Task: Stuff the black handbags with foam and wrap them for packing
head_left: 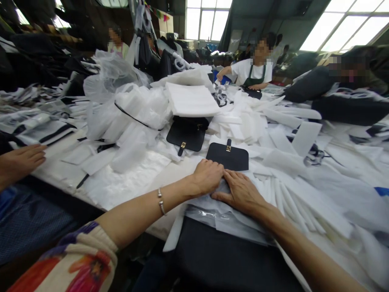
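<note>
Taking the two hands as the dial's centre, a black flap [227, 158] with a gold clasp [228, 147] lies at 12 o'clock, just beyond the fingers on the cluttered bench [57, 172]. Its near edge is covered by the hands; whether it joins anything beneath them cannot be told. Left hand [209, 176]: fingers curled, knuckles uppermost, at the flap's near edge; whether they grip anything is hidden. Right hand [243, 192]: fingers extended, thumb spread apart, laid on a clear plastic sheet [217, 219], fingertips close against the left hand. At 6 o'clock, a flat black piece [231, 259] extends below the sheet and is cut off by the frame; its nature is uncertain.

At 11 o'clock, a second black flap [187, 136] carries a similar clasp; its upper part is concealed under a white foam stack [193, 99]. Any marking on either clasp is too small to read. At 10 o'clock, crumpled plastic bags [136, 109] obscure what lies beneath. Foam strips [281, 194] overlap at 3 o'clock. At 9 o'clock, a co-worker's hand [26, 158] is cut off at the frame edge. Toward 1 o'clock, a person in a white shirt [266, 74] handles items too indistinct to identify.
</note>
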{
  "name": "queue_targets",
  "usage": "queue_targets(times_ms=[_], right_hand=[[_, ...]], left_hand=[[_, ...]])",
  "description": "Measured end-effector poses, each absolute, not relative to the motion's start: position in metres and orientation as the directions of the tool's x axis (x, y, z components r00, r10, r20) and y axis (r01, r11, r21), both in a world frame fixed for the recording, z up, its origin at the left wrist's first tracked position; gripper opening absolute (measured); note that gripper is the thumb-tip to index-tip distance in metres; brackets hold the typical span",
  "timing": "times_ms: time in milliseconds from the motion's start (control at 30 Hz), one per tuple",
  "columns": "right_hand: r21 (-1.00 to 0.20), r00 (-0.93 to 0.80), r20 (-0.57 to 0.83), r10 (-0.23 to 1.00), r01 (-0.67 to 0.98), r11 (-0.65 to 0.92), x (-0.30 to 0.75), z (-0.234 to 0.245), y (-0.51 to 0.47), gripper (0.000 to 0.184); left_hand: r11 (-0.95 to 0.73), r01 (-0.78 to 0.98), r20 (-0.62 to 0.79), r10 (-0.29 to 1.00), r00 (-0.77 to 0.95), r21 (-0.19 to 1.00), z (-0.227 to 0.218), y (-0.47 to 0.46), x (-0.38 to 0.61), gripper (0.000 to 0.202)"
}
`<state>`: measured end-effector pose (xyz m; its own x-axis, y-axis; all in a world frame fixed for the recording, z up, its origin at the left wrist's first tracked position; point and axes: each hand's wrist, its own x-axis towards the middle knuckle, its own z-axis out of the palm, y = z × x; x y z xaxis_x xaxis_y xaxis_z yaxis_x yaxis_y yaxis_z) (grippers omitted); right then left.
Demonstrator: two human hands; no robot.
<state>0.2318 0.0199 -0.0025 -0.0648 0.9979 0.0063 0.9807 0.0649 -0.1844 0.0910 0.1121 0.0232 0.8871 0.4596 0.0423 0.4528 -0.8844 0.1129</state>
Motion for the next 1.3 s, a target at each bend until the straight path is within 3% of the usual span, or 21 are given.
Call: queue_targets(times_ms=[67, 233, 500, 667, 867, 1033, 1167, 1300], right_hand=[[-0.205, -0.057, -0.011, 0.998, 0.977, 0.054, 0.239, -0.002, 0.021, 0.093], [-0.186, 0.093, -0.061, 0.994, 0.977, -0.103, 0.264, -0.005, 0.027, 0.056], [-0.198, 0.215, -0.062, 0.975, 0.954, -0.223, 0.269, -0.009, 0.037, 0.049], [-0.256, 0.284, -0.122, 0.951, 0.917, -0.307, 0.267, -0.009, 0.034, 0.053], [-0.194, 0.271, -0.105, 0.957, 0.938, -0.287, 0.270, -0.013, 0.031, 0.058], [-0.137, 0.155, -0.135, 0.979, 0.975, -0.174, 0.278, -0.011, 0.021, 0.077], [-0.176, 0.053, -0.198, 0.979, 0.980, -0.089, 0.284, -0.006, 0.011, 0.099], [-0.209, 0.032, -0.238, 0.971, 0.974, -0.083, 0.286, -0.005, 0.010, 0.105]], left_hand=[[-0.865, 0.489, 0.069, 0.498, 0.864, 0.116, 0.004, 0.116, 0.089, 0.031], [-0.857, 0.504, 0.105, 0.514, 0.851, 0.109, -0.006, 0.118, 0.083, 0.037], [-0.816, 0.555, 0.062, 0.569, 0.820, 0.162, -0.007, 0.118, 0.087, 0.058], [-0.813, 0.552, 0.054, 0.569, 0.820, 0.185, -0.008, 0.117, 0.086, 0.064], [-0.847, 0.472, -0.018, 0.483, 0.875, 0.243, -0.005, 0.124, 0.079, 0.086], [-0.857, 0.443, -0.048, 0.447, 0.893, 0.263, -0.005, 0.127, 0.077, 0.096], [-0.858, 0.426, -0.075, 0.423, 0.903, 0.288, -0.002, 0.129, 0.074, 0.101], [-0.875, 0.380, -0.170, 0.342, 0.924, 0.300, 0.006, 0.134, 0.072, 0.107]])
